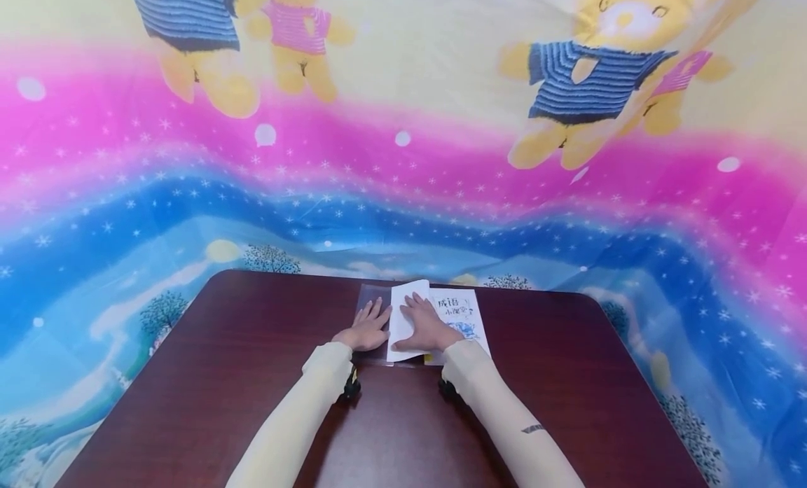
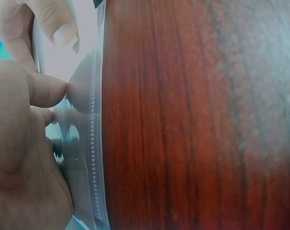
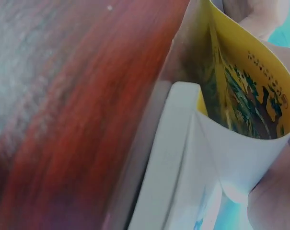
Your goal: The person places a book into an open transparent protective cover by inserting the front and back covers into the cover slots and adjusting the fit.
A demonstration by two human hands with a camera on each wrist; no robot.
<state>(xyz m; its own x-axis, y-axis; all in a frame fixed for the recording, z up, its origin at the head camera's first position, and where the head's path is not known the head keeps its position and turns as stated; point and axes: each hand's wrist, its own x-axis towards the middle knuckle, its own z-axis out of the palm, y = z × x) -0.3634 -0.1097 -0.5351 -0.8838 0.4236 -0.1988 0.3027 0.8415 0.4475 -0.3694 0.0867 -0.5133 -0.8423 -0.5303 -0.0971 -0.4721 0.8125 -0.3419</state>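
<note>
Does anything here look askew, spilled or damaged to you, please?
I see no spill or damage. The one odd thing is the white paper flap of the white book with black lettering: under the right hand, it bows up in a loop instead of lying flat, baring its yellow printed inside.

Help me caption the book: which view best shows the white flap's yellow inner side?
Right wrist: the yellow inner side faces the camera up close, its tree-like print visible. The head view shows the flap's white side and at most a small yellow patch below; the left wrist view shows no yellow.
</note>
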